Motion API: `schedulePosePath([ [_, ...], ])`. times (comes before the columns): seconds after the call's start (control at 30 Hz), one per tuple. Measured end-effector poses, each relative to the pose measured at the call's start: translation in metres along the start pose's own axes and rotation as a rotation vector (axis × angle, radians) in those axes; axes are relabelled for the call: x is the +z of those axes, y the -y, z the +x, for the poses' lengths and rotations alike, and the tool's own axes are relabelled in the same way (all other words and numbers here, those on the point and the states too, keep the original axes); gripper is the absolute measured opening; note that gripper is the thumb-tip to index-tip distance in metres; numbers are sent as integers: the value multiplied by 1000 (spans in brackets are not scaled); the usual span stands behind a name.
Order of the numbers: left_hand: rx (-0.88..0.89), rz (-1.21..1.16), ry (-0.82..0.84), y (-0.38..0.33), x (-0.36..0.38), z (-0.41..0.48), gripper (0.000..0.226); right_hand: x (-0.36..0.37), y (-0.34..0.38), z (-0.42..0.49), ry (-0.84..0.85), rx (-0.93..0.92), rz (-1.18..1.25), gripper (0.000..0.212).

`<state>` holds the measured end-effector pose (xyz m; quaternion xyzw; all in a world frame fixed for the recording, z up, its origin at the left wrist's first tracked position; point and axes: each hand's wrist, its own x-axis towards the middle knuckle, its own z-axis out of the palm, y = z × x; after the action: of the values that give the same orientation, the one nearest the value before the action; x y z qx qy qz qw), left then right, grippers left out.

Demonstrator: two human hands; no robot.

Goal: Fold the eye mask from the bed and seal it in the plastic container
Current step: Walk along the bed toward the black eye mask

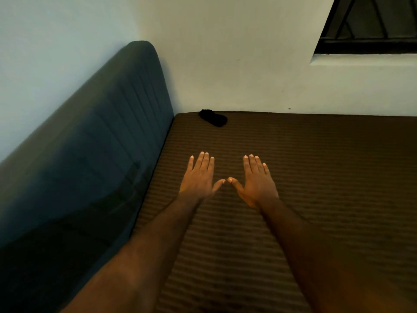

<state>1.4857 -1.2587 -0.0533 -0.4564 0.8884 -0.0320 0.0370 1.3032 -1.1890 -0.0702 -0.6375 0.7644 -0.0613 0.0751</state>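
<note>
Both hands are stretched flat, palms down, over the brown ribbed bed cover (293, 177). The left hand (199, 177) and right hand (256, 182) have their 4 fingers straight and close together, thumbs angled inward so the 2 thumb tips almost meet; neither holds anything. The small black crumpled fabric eye mask (213, 117) lies well beyond the fingertips, near the bed's far edge, close to the dark blue-green padded channelled headboard (101, 143).
</note>
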Motion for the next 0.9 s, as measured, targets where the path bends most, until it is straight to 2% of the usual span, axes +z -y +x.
schedulePosePath([
  [0.3,45,-51,34,39,35,37,85,26,30,29,3,32,-37,94],
  [0.6,60,-88,-68,50,-1,50,86,-7,19,64,74,-4,-33,88],
  [0.73,-24,-191,-81,45,-6,76,90,-22,4,117,61,-43,-30,87],
  [0.9,-173,-257,-33,44,45,123,91,14,-20,189,132,-124,-91,87],
])
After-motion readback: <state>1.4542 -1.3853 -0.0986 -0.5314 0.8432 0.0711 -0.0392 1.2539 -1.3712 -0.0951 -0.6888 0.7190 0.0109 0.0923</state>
